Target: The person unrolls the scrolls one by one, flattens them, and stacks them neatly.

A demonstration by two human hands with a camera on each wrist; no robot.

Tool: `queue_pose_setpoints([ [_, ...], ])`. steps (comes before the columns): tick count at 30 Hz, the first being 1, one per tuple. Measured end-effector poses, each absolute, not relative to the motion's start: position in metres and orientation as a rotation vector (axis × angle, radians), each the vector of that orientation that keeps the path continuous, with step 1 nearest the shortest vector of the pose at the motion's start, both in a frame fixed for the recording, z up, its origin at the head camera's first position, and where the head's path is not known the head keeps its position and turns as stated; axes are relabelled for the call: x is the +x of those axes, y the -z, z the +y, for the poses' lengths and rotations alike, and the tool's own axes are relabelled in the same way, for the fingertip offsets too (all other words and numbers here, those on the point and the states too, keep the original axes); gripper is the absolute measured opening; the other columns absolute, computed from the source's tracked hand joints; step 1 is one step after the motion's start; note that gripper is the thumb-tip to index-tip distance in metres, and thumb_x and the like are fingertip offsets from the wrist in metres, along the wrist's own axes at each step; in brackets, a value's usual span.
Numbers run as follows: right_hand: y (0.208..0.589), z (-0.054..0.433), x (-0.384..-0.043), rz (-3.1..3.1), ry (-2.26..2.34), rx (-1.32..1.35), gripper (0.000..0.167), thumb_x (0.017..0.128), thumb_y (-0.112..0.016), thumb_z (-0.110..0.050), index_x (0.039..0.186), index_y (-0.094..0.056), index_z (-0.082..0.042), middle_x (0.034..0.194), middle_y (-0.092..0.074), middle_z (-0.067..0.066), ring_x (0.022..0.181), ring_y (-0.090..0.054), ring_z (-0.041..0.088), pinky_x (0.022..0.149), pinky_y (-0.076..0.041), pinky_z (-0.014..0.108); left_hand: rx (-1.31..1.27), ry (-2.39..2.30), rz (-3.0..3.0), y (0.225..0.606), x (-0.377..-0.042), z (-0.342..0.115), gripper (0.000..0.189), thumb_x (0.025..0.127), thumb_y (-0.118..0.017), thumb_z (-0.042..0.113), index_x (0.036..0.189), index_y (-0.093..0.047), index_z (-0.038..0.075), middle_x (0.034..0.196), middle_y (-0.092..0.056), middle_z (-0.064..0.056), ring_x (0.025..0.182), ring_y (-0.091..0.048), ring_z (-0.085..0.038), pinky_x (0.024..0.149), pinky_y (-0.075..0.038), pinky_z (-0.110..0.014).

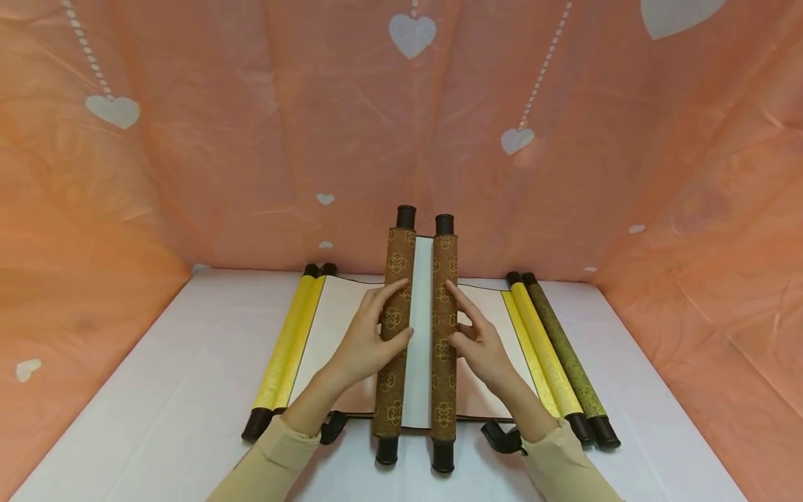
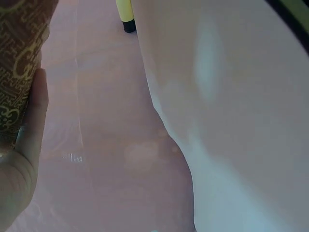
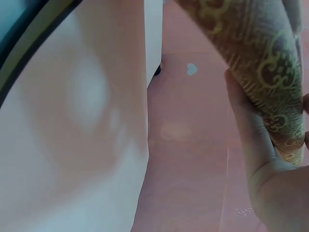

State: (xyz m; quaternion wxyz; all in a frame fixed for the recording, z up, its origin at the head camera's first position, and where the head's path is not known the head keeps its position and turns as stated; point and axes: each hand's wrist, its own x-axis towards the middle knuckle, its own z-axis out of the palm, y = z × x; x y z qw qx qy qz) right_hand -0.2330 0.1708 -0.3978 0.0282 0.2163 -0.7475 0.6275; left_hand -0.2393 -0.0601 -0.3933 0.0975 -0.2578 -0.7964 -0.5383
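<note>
A brown scroll with gold patterns and dark end knobs is partly unrolled, a pale strip of paper point(image 1: 419, 390) showing between its two rolls. My left hand point(image 1: 364, 345) grips the left brown roll point(image 1: 389, 404), thumb and fingers around its middle. On the other side, my right hand point(image 1: 486, 348) holds the right brown roll point(image 1: 442, 411) between fingertips and thumb. Both rolls stand out over a larger pale sheet point(image 1: 339, 307) on the table. In the left wrist view the brown roll point(image 2: 21, 58) lies along the thumb; the right wrist view shows the other roll point(image 3: 265, 72) in the hand.
The larger sheet lies between a yellow roll point(image 1: 276, 362) on the left and another yellow roll point(image 1: 548, 341) on the right. Beside the right one is a green roll point(image 1: 567, 348) with dark knobs. A pink-orange curtain point(image 1: 251, 139) with white hearts surrounds the white table point(image 1: 169, 383).
</note>
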Motion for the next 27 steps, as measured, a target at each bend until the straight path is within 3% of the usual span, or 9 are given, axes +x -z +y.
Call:
queue_pose_setpoints([
  [4, 0.399, 0.168, -0.234, -2.326, -1.936, 0.626, 0.085, 0.095, -0.071, -0.001, 0.164, -0.032, -0.031, 0.152, -0.039, 0.021, 0.118, -0.062, 0.044, 0.075, -0.060, 0.038, -0.720, 1.583, -2.348, 0.395, -0.241, -0.059, 0.079, 0.090, -0.083, 0.011, 0.156, -0.044, 0.027, 0.150, -0.042, -0.014, 0.120, -0.056, -0.032, 0.091, -0.055, -0.055],
  [8, 0.400, 0.168, -0.237, -2.351, -1.887, 0.597, 0.095, 0.088, -0.083, -0.004, 0.163, -0.032, -0.034, 0.153, -0.038, 0.019, 0.115, -0.062, 0.040, 0.076, -0.060, 0.038, -0.701, 1.548, -2.337, 0.394, -0.243, -0.059, 0.077, 0.088, -0.084, 0.009, 0.154, -0.047, 0.024, 0.151, -0.046, -0.012, 0.122, -0.055, -0.031, 0.091, -0.053, -0.051],
  [13, 0.398, 0.174, -0.239, -2.349, -1.782, 0.624, 0.096, 0.088, -0.082, -0.002, 0.164, -0.031, -0.030, 0.148, -0.050, 0.019, 0.112, -0.059, 0.031, 0.084, -0.056, 0.034, -0.680, 1.568, -2.323, 0.393, -0.244, -0.062, 0.074, 0.088, -0.083, 0.006, 0.151, -0.049, 0.022, 0.143, -0.052, -0.009, 0.112, -0.054, -0.028, 0.083, -0.051, -0.044],
  [19, 0.392, 0.181, -0.239, -2.322, -1.807, 0.686, 0.099, 0.088, -0.078, 0.004, 0.166, -0.026, -0.027, 0.146, -0.053, 0.022, 0.117, -0.057, 0.035, 0.090, -0.053, 0.035, -0.730, 1.587, -2.319, 0.389, -0.245, -0.068, 0.073, 0.089, -0.080, 0.002, 0.152, -0.046, 0.019, 0.139, -0.050, -0.013, 0.112, -0.053, -0.030, 0.084, -0.053, -0.043],
  [23, 0.391, 0.184, -0.239, -2.330, -1.812, 0.682, 0.098, 0.088, -0.076, 0.005, 0.166, -0.028, -0.029, 0.159, -0.039, 0.020, 0.125, -0.056, 0.037, 0.092, -0.052, 0.031, -0.778, 1.532, -2.332, 0.386, -0.244, -0.074, 0.076, 0.089, -0.077, 0.002, 0.155, -0.044, 0.021, 0.150, -0.038, -0.017, 0.124, -0.048, -0.036, 0.091, -0.051, -0.048],
  [27, 0.390, 0.186, -0.239, -2.317, -1.843, 0.701, 0.092, 0.087, -0.068, 0.011, 0.164, -0.034, -0.025, 0.159, -0.037, 0.016, 0.122, -0.058, 0.037, 0.088, -0.054, 0.031, -0.799, 1.528, -2.368, 0.383, -0.244, -0.080, 0.078, 0.090, -0.070, 0.002, 0.158, -0.042, 0.027, 0.161, -0.025, -0.018, 0.137, -0.040, -0.041, 0.092, -0.048, -0.051],
])
